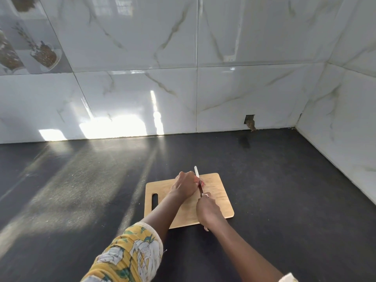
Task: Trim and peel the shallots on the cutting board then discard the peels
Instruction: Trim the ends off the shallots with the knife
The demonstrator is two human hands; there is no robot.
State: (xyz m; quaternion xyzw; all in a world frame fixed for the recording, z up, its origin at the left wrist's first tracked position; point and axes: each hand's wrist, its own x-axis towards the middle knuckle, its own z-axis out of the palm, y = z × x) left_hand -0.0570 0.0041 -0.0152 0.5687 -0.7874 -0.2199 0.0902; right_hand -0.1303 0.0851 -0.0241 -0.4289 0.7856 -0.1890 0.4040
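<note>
Reddish-purple shallot (201, 183) lay on the far half of the cutting board (216, 193), largely covered by the left hand (184, 185); only a small patch of skin showed just beside the fingers. Whether further shallots sat under the hand could not be told, and no loose peel was visible on the board.

**Step in hand.** The knife (196, 173) crossed the exposed end of the shallot, its pale blade running from the near side of the board to a tip just past the far edge. This was judged to be the trimming cut, with peeling and discarding not yet begun. The next move would call for a firm downward press through the end, with the left fingertips kept back from the edge. The bulb would then be turned for the opposite end.

**Grip.** The left hand's grip was closed, fingers curled over the shallot and pinning it to the wood. The right hand (207, 210), over the near right part of the board, had its grip clamped round the knife handle, which was almost wholly hidden inside it.

**Surroundings.** A slot handle (155, 201) pierced the board's left side. The board rested on a dark tabletop (284, 180). A yellow floral sleeve (130, 255) covered the left forearm nearer than the board. Beyond the board rose glossy marbled wall tiles (132, 88), with a small hole (249, 121) to the far right of it.
</note>
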